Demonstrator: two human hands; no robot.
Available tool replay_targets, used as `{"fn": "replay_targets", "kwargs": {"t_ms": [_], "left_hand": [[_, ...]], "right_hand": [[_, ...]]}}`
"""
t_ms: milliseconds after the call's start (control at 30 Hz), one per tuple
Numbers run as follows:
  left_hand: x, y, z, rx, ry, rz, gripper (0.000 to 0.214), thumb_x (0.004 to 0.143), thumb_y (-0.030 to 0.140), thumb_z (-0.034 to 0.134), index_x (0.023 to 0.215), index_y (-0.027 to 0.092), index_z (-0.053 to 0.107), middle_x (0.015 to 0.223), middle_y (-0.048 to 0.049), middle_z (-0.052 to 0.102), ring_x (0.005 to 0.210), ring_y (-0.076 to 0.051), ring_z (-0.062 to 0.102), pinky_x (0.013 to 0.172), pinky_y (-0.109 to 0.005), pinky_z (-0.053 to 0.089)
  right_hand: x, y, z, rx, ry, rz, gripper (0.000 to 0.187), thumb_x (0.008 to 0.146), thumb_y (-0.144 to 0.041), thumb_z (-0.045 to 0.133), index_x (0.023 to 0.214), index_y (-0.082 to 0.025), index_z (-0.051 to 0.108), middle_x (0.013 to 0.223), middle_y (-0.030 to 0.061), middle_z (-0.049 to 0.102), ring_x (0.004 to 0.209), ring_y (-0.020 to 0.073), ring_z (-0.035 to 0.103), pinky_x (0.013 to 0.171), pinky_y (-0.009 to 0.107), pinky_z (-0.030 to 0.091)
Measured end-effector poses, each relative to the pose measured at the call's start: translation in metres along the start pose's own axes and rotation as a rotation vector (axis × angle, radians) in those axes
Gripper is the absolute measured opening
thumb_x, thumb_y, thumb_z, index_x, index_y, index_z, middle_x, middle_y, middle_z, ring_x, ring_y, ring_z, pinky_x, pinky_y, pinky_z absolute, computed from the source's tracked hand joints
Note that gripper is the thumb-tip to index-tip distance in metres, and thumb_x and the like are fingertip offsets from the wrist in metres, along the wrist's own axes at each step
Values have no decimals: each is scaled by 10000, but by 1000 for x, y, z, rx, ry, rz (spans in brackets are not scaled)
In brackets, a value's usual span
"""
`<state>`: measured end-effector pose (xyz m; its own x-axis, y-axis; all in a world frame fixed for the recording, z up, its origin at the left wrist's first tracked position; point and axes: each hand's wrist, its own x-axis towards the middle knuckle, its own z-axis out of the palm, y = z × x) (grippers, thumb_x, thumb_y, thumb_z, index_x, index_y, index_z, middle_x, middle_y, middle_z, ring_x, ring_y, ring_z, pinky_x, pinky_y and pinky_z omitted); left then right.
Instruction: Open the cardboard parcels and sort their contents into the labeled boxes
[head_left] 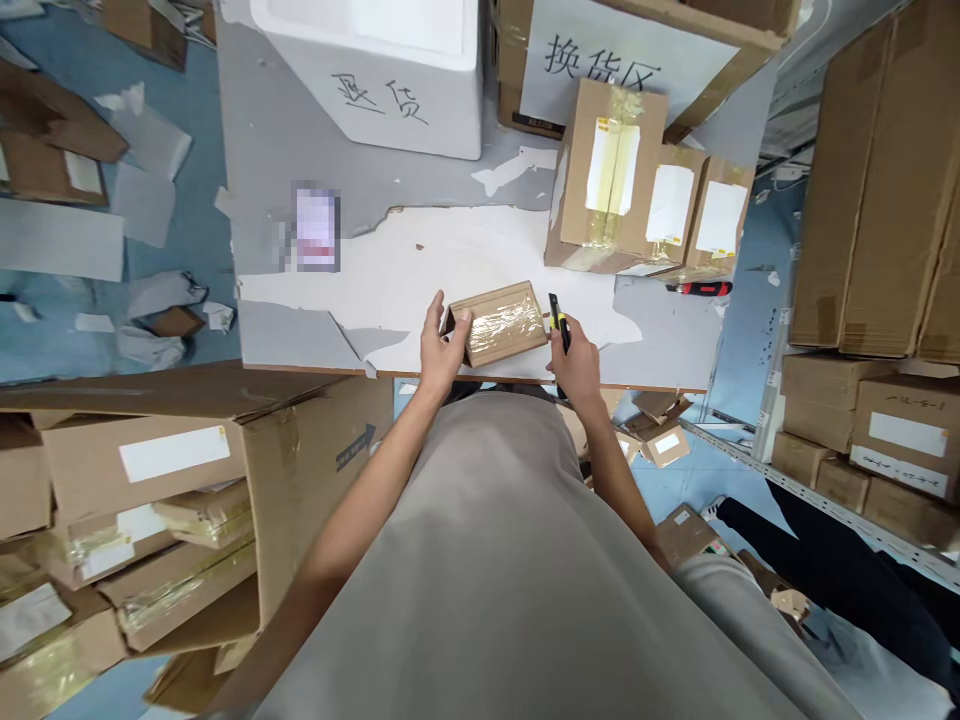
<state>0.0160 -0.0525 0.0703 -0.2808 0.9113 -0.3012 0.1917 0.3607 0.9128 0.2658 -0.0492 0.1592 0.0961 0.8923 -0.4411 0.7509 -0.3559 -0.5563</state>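
Observation:
A small taped cardboard box (501,322) lies on the worn table near its front edge, clear tape shining along its top. My left hand (444,345) grips the box's left end, thumb on top and fingers behind. At that end a dark gap shows, partly covered by the hand. My right hand (576,362) is closed around a black and yellow box cutter (559,318), whose tip points away from me. This hand is just beside the box's right end; whether it touches the box I cannot tell.
Three taped boxes (607,180) stand at the table's right, by a red and black tool (701,289). Behind are a white foam bin (405,90) and a labelled carton (637,70). A large carton of parcels (315,480) is at lower left. Shelved boxes (862,200) stand right; another person's legs (810,560) show.

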Motion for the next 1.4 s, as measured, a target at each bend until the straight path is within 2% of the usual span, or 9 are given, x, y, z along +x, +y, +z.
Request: {"fn": "replay_targets", "kwargs": {"t_ms": [100, 300, 467, 667, 833, 1133, 1233, 1400], "left_hand": [[3, 1, 11, 19, -8, 56, 890, 1003, 805, 754, 1719, 315, 558, 1810, -142, 523, 1708, -365, 481, 1410, -491, 416], [6, 5, 16, 59, 32, 102, 880, 968, 784, 812, 1646, 265, 600, 1685, -172, 615, 1602, -376, 570, 1394, -518, 414], [5, 6, 16, 77, 48, 76, 791, 981, 746, 819, 1575, 261, 624, 1572, -153, 677, 1494, -340, 638, 1324, -486, 489], [3, 5, 20, 92, 61, 89, 779, 1002, 773, 781, 1544, 239, 615, 1520, -157, 681, 1426, -323, 661, 1276, -452, 515], [0, 1, 25, 53, 79, 161, 844, 995, 859, 723, 1534, 222, 593, 1477, -169, 682, 1370, -313, 673, 1251, -475, 522], [-2, -2, 26, 79, 83, 194, 786, 1041, 830, 679, 1547, 238, 574, 1431, -153, 678, 1278, -288, 679, 1221, -475, 525], [-2, -4, 26, 76, 65, 193, 774, 1057, 805, 679, 1567, 234, 564, 1433, -157, 671, 1318, -298, 663, 1248, -484, 505], [-3, -4, 25, 83, 56, 201, 739, 1078, 769, 673, 1580, 238, 561, 1455, -160, 662, 1403, -316, 630, 1290, -503, 477]], "right_hand": [[-1, -1, 4, 0, -39, -13, 564, 1208, -479, 366, 1634, -176, 578, 1224, 150, 862, 981, 317, 835, 996, 404, 618], [-7, -12, -3, -130, -94, -69, 652, 1182, -554, 469, 1696, -165, 566, 1478, 192, 803, 1239, 387, 795, 1090, 461, 605], [-3, -11, -6, -132, -102, -110, 598, 1198, -392, 386, 1726, -167, 556, 1527, 175, 789, 1327, 362, 769, 1118, 437, 602], [-5, -14, -10, -192, -117, -114, 608, 1197, -332, 354, 1745, -149, 542, 1522, 178, 790, 1304, 357, 773, 1104, 425, 601], [-7, -28, -11, -344, -150, -52, 605, 1215, -294, 324, 1785, -159, 479, 1461, 183, 809, 1226, 342, 795, 1050, 422, 613], [-11, -55, -17, -437, -181, 13, 591, 1223, -248, 327, 1797, -158, 437, 1403, 181, 826, 1236, 332, 797, 1023, 402, 610], [-10, -61, -17, -481, -188, 49, 587, 1221, -228, 337, 1793, -141, 435, 1317, 188, 848, 1207, 329, 805, 1010, 389, 607], [-11, -64, -18, -516, -187, 36, 590, 1227, -243, 349, 1807, -159, 420, 1315, 187, 848, 1206, 329, 806, 1006, 390, 608]]}}
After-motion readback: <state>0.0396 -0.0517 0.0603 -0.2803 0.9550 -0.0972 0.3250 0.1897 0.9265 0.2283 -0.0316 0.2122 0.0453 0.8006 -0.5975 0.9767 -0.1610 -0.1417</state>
